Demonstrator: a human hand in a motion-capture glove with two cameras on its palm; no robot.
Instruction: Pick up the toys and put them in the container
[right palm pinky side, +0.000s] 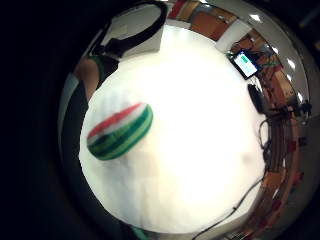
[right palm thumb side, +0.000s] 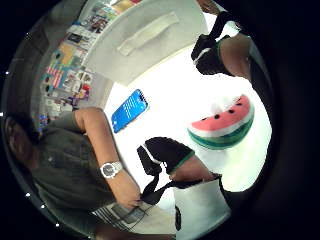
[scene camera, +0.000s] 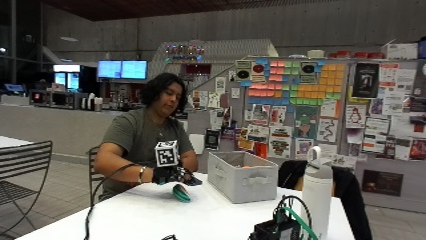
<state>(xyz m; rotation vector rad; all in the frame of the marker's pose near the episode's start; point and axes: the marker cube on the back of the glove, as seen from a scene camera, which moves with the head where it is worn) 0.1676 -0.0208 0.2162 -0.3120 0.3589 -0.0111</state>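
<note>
Currently, step: the person looks to be at the pick-up stage, reaching for the watermelon toy (scene camera: 181, 192) before any carry to the container (scene camera: 242, 176) begins.
Hand: the gloved right hand (scene camera: 168, 174) sits just above the toy, at about 11 o'clock of it in the outside view, probably lowered there so the fingers can come round it.
Grip: whether the fingers are spread, curled or already round the toy cannot be told; both palm views show the toy lying below the palm with table visible around it, which suggests no hold yet.
Toy: the plush slice lies on the white table (scene camera: 146, 215), striped green rind and red flesh showing, near the edge where the person sits.
Container: the grey fabric bin stands on the table at about 3 o'clock of the toy, near but apart from it, its top open, which suits dropping toys in from above. Something orange shows just inside its rim; what it is cannot be made out.
Other hand: the bare one is not clearly seen.
Phone: a blue-screened phone (right palm thumb side: 129, 110) lies flat on the table between the person and the bin, out of the likely path.
Remaining: by this look the watermelon toy is still to be lifted and moved across to the bin.
</note>
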